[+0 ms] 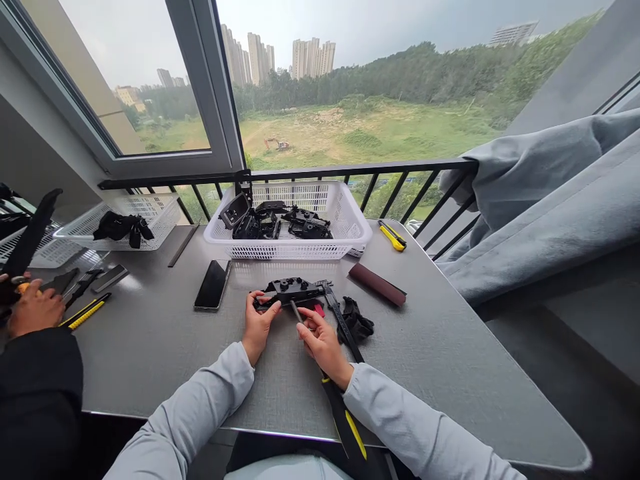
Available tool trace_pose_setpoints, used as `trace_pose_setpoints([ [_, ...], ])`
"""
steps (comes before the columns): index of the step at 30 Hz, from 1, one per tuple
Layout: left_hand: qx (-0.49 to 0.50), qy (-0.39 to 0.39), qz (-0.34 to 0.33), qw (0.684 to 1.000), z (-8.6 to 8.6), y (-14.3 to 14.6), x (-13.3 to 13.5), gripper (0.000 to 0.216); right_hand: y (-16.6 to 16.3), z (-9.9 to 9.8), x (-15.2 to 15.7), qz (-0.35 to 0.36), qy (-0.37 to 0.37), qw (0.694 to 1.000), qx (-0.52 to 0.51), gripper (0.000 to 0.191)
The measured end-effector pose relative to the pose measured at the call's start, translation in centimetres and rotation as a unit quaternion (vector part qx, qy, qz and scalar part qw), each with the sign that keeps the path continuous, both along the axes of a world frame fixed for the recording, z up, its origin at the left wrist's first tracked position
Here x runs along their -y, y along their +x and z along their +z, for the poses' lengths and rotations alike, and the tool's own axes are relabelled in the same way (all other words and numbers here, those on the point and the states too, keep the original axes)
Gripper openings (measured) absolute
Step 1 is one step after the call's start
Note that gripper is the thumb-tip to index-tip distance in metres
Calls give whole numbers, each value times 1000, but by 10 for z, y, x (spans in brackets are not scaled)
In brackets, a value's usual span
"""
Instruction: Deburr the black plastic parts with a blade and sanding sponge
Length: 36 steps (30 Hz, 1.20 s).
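Note:
My left hand [259, 325] grips the left end of a black moulded plastic part [295, 289] just above the table. My right hand [323, 341] is closed round a file; its thin grey blade [295, 309] meets the part's near edge, and the file's black and yellow handle [345, 420] extends back under my wrist toward the table edge. Beside my right hand lies a dark caliper [345, 327], its jaws close to the part's right end. A crumpled black glove-like item [358, 321] is right of it. A small red item [319, 310] shows partly behind my right fingers.
A white basket [285, 251] with several black parts stands at the back. Around me are a phone [213, 285], a curled brown sandpaper-like sheet [379, 285] and a yellow utility knife [393, 237]. At left, a co-worker's hand [36, 309] works near another basket [163, 223].

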<state>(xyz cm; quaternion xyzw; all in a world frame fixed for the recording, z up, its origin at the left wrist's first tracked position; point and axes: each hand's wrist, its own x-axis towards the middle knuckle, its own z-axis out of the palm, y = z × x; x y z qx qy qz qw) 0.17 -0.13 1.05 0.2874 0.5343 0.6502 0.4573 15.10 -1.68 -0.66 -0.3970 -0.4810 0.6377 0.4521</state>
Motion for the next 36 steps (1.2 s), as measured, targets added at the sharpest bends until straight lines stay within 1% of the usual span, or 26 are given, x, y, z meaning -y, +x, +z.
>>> trace_pose_setpoints([
  [2, -6, 0, -9, 1000, 0, 0, 1, 52, 0, 1, 1, 12, -2, 1000, 1, 46],
  [7, -25, 18, -35, 999, 1, -1, 5, 37, 0, 0, 5, 34, 6, 999, 8, 46],
  [11, -58, 38, -40, 997, 5, 1, 7, 31, 0, -1, 8, 44, 22, 999, 18, 47],
  [18, -110, 79, -43, 990, 7, 2, 12, 21, 0, 1, 10, 48, 51, 996, 45, 42],
  [25, -128, 94, -50, 986, 6, 3, 14, 17, 0, 2, 10, 41, 72, 994, 73, 41],
  [30, -127, 95, -49, 986, 7, 3, 14, 18, 1, 4, 10, 43, 81, 992, 84, 38],
  [36, -120, 93, -46, 987, 6, 3, 13, 19, 1, 3, 10, 29, 83, 992, 90, 38],
])
